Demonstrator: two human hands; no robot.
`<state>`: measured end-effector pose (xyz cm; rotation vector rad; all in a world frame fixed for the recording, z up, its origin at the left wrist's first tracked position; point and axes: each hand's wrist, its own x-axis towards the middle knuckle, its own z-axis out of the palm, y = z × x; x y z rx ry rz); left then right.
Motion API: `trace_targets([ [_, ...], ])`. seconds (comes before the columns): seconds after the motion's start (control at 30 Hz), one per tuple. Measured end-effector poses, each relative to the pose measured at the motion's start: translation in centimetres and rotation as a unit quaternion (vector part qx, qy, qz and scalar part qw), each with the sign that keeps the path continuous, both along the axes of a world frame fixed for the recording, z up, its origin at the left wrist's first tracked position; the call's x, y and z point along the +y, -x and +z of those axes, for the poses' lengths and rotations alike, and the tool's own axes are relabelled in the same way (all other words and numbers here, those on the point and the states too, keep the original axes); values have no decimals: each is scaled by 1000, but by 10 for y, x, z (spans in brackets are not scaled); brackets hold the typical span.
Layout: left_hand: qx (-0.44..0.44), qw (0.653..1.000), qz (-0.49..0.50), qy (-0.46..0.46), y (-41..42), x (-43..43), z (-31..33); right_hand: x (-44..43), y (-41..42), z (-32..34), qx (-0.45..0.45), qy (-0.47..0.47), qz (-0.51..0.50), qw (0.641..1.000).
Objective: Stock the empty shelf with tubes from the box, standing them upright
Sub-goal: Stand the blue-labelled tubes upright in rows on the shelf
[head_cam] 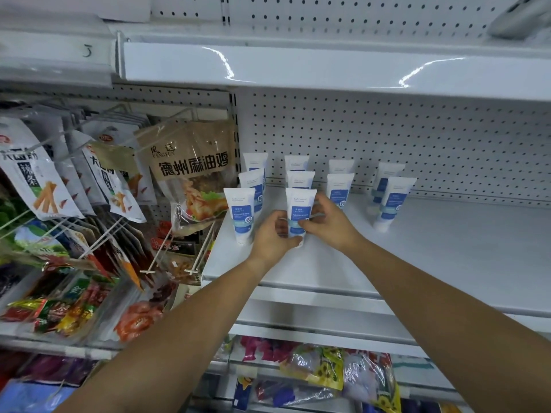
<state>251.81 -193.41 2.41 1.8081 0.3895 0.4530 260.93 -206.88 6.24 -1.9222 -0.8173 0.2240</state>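
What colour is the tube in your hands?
The tube is white with a blue label, head view.

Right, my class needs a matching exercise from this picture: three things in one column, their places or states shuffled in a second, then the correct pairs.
Things
1. white plastic tube with blue label, front of the second row
2. brown snack bag
3. yellow sunflower-print packet

Places or states
a. hangs to the left of the white shelf
b. lies on the level below
c. held by the left hand and right hand

Pairs: 1-c, 2-a, 3-b
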Motion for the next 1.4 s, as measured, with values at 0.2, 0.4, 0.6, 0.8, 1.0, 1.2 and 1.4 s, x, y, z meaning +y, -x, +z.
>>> trace_targets([
  [0.2, 12, 1000, -10, -2, -1, 3, -3, -2, 1, 0, 5, 3, 6, 1000],
  [0.4, 19, 1000, -23, -8, -1, 4, -1, -3, 5, -2, 17, -6, 4, 1000],
  [0.6, 26, 999, -33, -17, -4, 7, -2, -3, 6, -2, 18, 0, -2, 1000],
  [0.8, 49, 997, -42, -40, -5, 10, -1, -7, 9, 0, 7, 32, -10, 999],
  [1.0, 79, 985, -49, -148, 7, 13, 6, -29, 5, 6, -26, 135, -20, 990],
  [1.2, 142, 969, -8, -202, 23, 7, 39, -58, 5, 26, -144, 265, -5, 953],
  [1.4, 192, 952, 24, -236, 45, -12, 61, -82, 12, 44, -181, 273, 18, 945],
])
